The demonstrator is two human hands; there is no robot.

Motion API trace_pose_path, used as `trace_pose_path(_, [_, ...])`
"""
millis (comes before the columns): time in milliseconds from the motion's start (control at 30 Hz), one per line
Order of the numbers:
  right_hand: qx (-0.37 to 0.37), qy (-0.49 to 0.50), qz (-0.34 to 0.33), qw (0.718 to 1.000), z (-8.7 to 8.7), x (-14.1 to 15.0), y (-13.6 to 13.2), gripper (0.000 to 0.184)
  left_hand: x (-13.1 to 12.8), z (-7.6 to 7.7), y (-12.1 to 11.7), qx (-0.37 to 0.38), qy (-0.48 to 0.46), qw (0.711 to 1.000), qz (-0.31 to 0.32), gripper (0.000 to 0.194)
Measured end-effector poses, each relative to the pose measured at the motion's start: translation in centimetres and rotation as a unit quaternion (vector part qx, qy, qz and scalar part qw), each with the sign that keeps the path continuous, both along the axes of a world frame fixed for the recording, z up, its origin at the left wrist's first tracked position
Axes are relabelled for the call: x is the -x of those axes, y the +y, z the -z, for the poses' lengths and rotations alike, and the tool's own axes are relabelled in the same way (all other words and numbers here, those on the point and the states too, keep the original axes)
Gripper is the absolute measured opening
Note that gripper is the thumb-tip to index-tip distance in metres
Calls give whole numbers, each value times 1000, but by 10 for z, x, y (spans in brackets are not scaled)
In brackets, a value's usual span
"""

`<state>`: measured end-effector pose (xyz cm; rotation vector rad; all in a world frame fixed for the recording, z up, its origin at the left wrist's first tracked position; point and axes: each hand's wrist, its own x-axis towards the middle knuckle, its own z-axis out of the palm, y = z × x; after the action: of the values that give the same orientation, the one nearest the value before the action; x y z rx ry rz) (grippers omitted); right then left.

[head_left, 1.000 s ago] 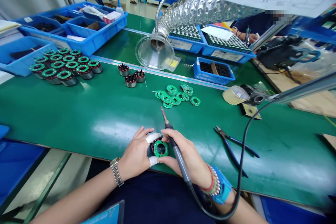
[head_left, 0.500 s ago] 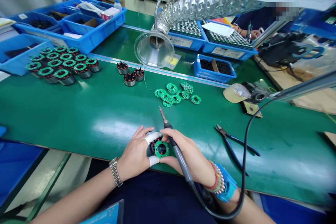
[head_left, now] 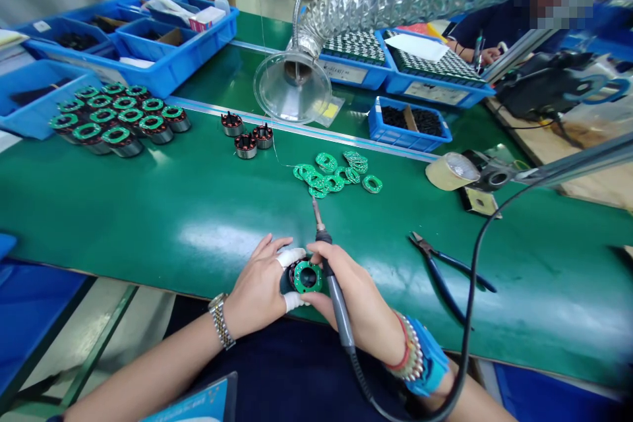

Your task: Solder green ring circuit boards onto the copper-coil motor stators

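Near the table's front edge, my left hand (head_left: 262, 287) is closed around a motor stator (head_left: 291, 274), with white covers on its thumb and a finger. A round green circuit board (head_left: 299, 283) sits against the stator's end, facing right. My right hand (head_left: 349, 293) carries a soldering iron (head_left: 337, 303), its tip pointing away toward the loose boards. The right thumb and fingertips also touch the circuit board's edge. Several loose green circuit boards (head_left: 333, 180) lie in a pile beyond my hands. Three bare stators (head_left: 246, 146) stand farther back.
Stators with boards (head_left: 119, 138) stand grouped at left by blue bins (head_left: 163, 72). A fume-extractor funnel (head_left: 293, 89) hangs above the table. Cutting pliers (head_left: 438, 264), a solder tin (head_left: 452, 171) and a small blue bin (head_left: 413, 135) are at right. A co-worker's hand (head_left: 489, 55) shows behind.
The circuit board now sits more squarely over the stator's end. My right hand and the iron have shifted slightly, and the camera view has moved a little.
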<state>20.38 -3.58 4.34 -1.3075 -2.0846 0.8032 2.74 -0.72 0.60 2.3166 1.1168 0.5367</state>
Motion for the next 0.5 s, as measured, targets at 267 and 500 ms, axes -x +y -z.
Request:
trace_pose_path(267, [8,25,45,999,10,3,-10,61,0,3,-1,-6,-1,1000,3,53])
trace_pose_path(500, [4,35,52,998,12,3,-12,57,-1,4,-4,-19,-6,1000,2,53])
